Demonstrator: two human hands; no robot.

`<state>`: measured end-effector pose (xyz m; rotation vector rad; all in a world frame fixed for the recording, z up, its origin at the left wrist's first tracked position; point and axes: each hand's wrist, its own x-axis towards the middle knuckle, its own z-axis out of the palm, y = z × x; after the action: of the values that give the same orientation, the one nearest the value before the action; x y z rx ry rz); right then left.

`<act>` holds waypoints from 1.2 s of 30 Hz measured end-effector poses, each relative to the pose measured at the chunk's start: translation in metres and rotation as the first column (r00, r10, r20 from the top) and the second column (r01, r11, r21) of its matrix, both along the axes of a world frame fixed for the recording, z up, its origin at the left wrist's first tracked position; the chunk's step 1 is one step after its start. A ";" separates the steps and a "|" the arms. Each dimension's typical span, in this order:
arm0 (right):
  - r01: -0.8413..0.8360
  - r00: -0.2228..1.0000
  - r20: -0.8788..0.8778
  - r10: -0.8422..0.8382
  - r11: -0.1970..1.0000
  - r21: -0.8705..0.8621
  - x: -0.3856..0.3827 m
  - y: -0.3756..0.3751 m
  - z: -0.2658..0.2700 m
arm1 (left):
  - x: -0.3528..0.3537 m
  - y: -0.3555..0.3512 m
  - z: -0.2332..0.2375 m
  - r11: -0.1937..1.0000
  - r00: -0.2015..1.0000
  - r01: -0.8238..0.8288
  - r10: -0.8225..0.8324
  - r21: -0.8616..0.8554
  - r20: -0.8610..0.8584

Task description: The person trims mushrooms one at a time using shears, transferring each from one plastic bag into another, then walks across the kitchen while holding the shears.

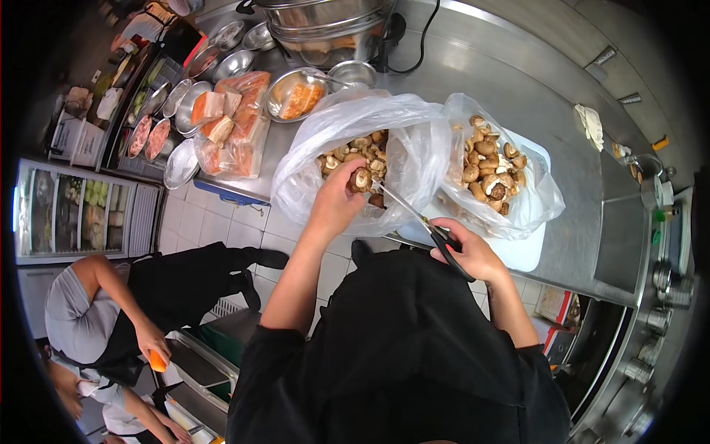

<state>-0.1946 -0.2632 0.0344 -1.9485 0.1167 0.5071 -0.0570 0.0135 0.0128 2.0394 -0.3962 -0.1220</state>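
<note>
My left hand (342, 194) grips a brown mushroom (360, 180), its pale underside turned toward the scissors. In my right hand (467, 251) are black-handled scissors (403, 201), their long metal blades reaching to the mushroom's stem. Below my left hand, a clear plastic bag (414, 122) stands wide, with many mushrooms (355, 148) inside. Beside it on the right, a second clear bag (543, 194) holds more mushrooms (484, 157) and rests on a white cutting board (529, 248).
Bagged orange-and-white blocks (248, 140) and metal bowls (294, 81) stand left on the steel counter (510, 59). A large steamer pot (325, 33) is behind, a cloth (589, 126) at right. A co-worker in grey (81, 311) holds something orange at lower left.
</note>
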 end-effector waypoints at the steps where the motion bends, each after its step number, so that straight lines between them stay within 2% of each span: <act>1: -0.001 1.000 0.017 0.000 0.999 0.033 0.000 -0.001 -0.005 | 0.000 -0.001 0.000 0.999 0.998 0.045 -0.044 -0.009 0.052; 3: 0.005 1.000 0.024 -0.005 1.000 -0.002 0.000 0.001 -0.003 | -0.001 -0.004 0.001 0.996 0.991 0.090 -0.088 -0.015 0.103; 5: 0.009 0.999 0.032 -0.008 0.999 -0.036 0.002 0.006 0.005 | -0.003 -0.007 0.002 0.996 0.996 0.082 -0.082 -0.023 0.027; 7: 0.019 1.000 0.014 -0.017 0.979 -0.203 0.004 0.012 0.013 | -0.002 -0.007 0.001 0.995 0.994 0.095 -0.095 -0.012 0.050; 10: 0.046 0.995 0.095 -0.026 0.975 -0.217 0.004 0.015 0.012 | -0.002 -0.008 0.003 0.995 0.994 0.101 -0.100 -0.011 0.042; 14: 0.077 0.996 0.067 -0.066 0.981 -0.179 0.007 0.015 0.011 | -0.001 -0.008 0.000 0.995 0.995 0.093 -0.093 -0.021 0.025; 17: 0.107 0.990 0.109 -0.092 0.985 -0.136 0.006 0.013 0.000 | -0.002 -0.009 0.004 0.998 0.998 0.058 -0.057 -0.030 0.014; 19: 0.121 0.969 0.229 -0.091 0.986 -0.117 0.006 0.012 -0.007 | -0.001 -0.009 -0.001 0.997 0.999 0.033 -0.032 -0.065 0.019; 21: 0.103 0.980 0.181 -0.080 0.987 -0.120 0.006 0.012 0.001 | 0.001 -0.009 -0.002 0.995 1.000 0.008 -0.005 -0.101 0.024; 23: 0.087 0.989 0.130 -0.071 0.989 -0.121 0.006 0.012 0.010 | 0.003 -0.007 -0.001 0.999 1.000 0.023 -0.024 -0.037 -0.005; 26: 0.049 0.991 0.130 -0.022 0.977 -0.208 0.006 0.013 0.012 | 0.002 -0.008 -0.001 0.998 0.998 0.068 -0.068 -0.014 0.004; 29: 0.073 0.975 0.221 -0.023 0.972 -0.222 0.008 0.014 0.008 | 0.001 -0.011 -0.005 0.996 0.996 0.088 -0.087 -0.016 0.018; 32: 0.063 0.952 0.304 0.036 0.948 -0.312 0.009 0.014 0.008 | 0.001 -0.012 -0.003 0.997 0.997 0.074 -0.074 0.005 0.034; 35: 0.090 0.972 0.231 -0.040 0.973 -0.211 0.010 0.013 0.001 | 0.001 -0.011 0.000 0.997 0.998 0.067 -0.067 -0.043 0.000; 36: 0.143 0.978 0.174 -0.117 0.979 -0.144 0.010 0.014 -0.004 | 0.002 -0.009 0.000 0.997 0.998 0.064 -0.064 -0.043 0.000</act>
<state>-0.1845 -0.2495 0.0307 -2.1112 0.1821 0.2542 -0.0553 0.0042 0.0125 1.9850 -0.4602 -0.1531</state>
